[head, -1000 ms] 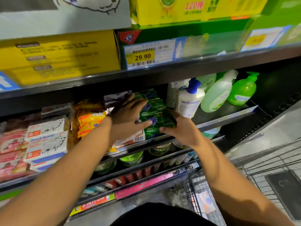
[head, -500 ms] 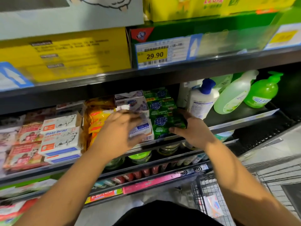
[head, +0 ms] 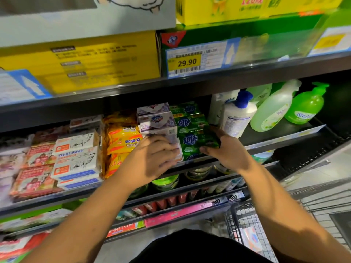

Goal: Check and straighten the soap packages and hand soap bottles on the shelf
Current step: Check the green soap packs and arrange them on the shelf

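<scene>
Shelf [head: 284, 136] middle tier | left hand [head: 153, 158] fingers curled over front lavender soap box [head: 175, 142], mostly hiding it, blurred | right hand [head: 226, 150] clamps front green soap pack [head: 191, 143], fingertips hidden behind it | hand soap bottles [head: 237, 118] just beside, right

Two arms of 1 person show in the lower half of the view. The left forearm [head: 91, 215] and right forearm [head: 281, 209] are bare along their whole visible length. The left hand [head: 152, 160] and right hand [head: 226, 154] are bare too. Faint tendon lines run along the right forearm. At bottom centre is a plain black garment [head: 190, 247] of smooth fabric, with a rounded upper outline.
</scene>
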A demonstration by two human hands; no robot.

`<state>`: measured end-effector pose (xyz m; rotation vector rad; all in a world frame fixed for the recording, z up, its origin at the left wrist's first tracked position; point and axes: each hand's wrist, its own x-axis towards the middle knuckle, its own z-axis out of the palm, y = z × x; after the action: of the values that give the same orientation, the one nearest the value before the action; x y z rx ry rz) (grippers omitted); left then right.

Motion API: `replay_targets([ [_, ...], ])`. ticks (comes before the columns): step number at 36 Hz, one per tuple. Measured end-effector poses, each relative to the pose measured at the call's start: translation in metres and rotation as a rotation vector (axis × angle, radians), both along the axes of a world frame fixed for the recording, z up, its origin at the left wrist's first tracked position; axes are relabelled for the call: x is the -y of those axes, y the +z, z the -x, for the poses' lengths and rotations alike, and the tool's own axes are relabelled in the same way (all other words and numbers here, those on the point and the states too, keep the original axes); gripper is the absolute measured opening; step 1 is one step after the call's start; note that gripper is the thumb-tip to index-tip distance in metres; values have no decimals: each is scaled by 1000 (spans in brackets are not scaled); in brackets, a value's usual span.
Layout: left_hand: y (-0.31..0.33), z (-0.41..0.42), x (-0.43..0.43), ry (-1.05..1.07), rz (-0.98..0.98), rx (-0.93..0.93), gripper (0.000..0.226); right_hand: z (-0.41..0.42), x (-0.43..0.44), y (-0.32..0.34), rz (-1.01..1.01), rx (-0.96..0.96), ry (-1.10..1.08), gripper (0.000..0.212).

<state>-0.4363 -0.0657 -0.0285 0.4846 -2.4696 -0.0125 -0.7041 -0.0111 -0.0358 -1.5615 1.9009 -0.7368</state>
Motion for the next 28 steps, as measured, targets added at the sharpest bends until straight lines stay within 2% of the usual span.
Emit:
replay_targets([
  [6, 6, 2, 13, -141, -48, 13, 19, 0, 0, -1, -6, -36, -3, 81],
  [13, 6, 16, 18, -99, 57, 49, 11, 1, 3, -4, -9, -2, -9, 83],
  [17, 10, 30, 12, -23, 42, 52, 12, 0, 1, 3, 4, -13, 23, 81],
  [20, 14, 30, 3, 80, 54, 46, 13, 9, -7, 9, 24, 5, 0, 70],
  [22, 18, 30, -3, 169, 81, 74, 16, 20, -14, 14, 119, 15, -83, 54],
  [25, 25, 39, -6, 383, 12, 206, 30, 43, -20, 18, 221, -108, -182, 28],
  [28, 32, 63, -10, 510, -66, 303, 38, 64, -19, 16, 225, -17, -322, 15],
])
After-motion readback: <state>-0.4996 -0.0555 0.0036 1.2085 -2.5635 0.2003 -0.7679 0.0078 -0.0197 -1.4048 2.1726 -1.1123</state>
